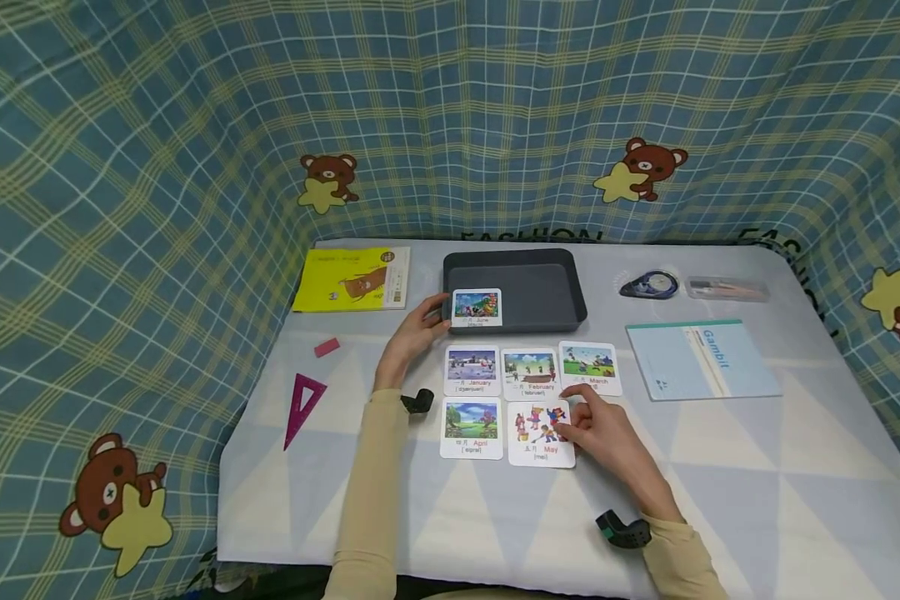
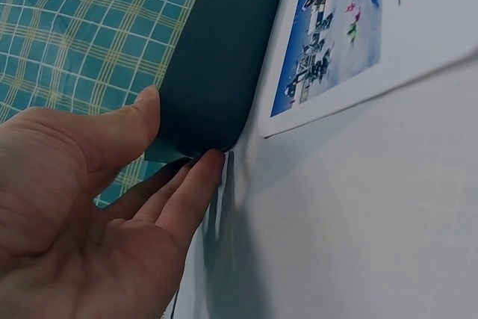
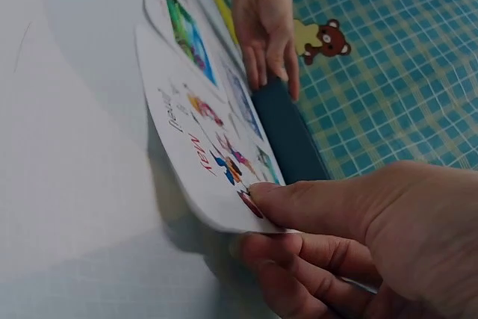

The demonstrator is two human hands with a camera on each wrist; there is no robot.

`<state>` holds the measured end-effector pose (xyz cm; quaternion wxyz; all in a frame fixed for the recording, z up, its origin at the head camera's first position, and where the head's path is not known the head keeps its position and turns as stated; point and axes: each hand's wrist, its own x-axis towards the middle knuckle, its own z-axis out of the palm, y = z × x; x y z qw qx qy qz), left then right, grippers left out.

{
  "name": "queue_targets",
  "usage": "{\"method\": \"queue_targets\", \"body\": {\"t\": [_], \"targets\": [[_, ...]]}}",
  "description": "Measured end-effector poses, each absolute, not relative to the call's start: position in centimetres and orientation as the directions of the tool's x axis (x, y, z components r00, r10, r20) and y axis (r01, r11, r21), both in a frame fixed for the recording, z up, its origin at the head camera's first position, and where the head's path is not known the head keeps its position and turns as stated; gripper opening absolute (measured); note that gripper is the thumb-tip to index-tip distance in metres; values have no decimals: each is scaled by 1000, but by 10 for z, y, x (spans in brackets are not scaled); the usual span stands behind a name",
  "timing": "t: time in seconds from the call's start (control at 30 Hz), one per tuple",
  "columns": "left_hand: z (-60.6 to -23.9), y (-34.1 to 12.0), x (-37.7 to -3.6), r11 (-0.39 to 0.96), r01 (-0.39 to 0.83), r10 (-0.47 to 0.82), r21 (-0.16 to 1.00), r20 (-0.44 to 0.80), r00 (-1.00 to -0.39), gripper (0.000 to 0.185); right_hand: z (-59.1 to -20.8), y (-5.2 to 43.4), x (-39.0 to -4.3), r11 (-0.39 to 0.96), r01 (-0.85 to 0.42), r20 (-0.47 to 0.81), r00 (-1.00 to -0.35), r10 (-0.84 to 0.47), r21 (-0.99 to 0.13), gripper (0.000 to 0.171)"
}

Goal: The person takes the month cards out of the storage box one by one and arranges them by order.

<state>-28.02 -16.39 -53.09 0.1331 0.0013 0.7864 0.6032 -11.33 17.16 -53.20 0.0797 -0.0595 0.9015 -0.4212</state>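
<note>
A dark grey tray (image 1: pixel 540 292) stands at the table's back middle, and a June picture card (image 1: pixel 477 307) leans at its front left. My left hand (image 1: pixel 438 312) rests at that tray corner, thumb (image 2: pixel 142 110) on the wall and straight fingers (image 2: pixel 202 173) touching the corner's foot. In front lie the January (image 1: pixel 472 370), February (image 1: pixel 530 372), March (image 1: pixel 589 367) and April (image 1: pixel 472 427) cards. My right hand (image 1: pixel 570 425) pinches the right edge of the May card (image 1: pixel 536 433), thumb (image 3: pixel 299 203) on top and fingers beneath, lifting that edge slightly off the cloth.
A yellow book (image 1: pixel 352 279), a pink eraser (image 1: pixel 327 347) and a magenta triangle ruler (image 1: pixel 302 407) lie on the left. On the right are a blue correction-tape-like tool (image 1: pixel 651 285), a clear pencil case (image 1: pixel 726 288) and a light blue notebook (image 1: pixel 701 358). Checked cloth walls surround the table.
</note>
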Motion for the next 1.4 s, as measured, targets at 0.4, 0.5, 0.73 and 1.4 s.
{"method": "queue_targets", "body": {"t": [0.4, 0.5, 0.73, 1.4], "targets": [[-528, -164, -280, 290, -165, 159, 943, -217, -963, 59, -533, 160, -114, 710, -91, -23, -989, -149, -698, 66], [-527, -166, -278, 285, -161, 160, 945, -213, -964, 59, -523, 155, -121, 711, -107, 5, -990, -144, -695, 66], [-526, -167, -277, 284, -149, 141, 947, -195, -971, 58, -498, 146, -181, 676, -203, 112, -978, -177, -708, 62], [-522, -166, -277, 300, -176, 160, 938, -231, -960, 58, -506, 82, -334, 727, -114, -201, -922, -332, -677, 92]]}}
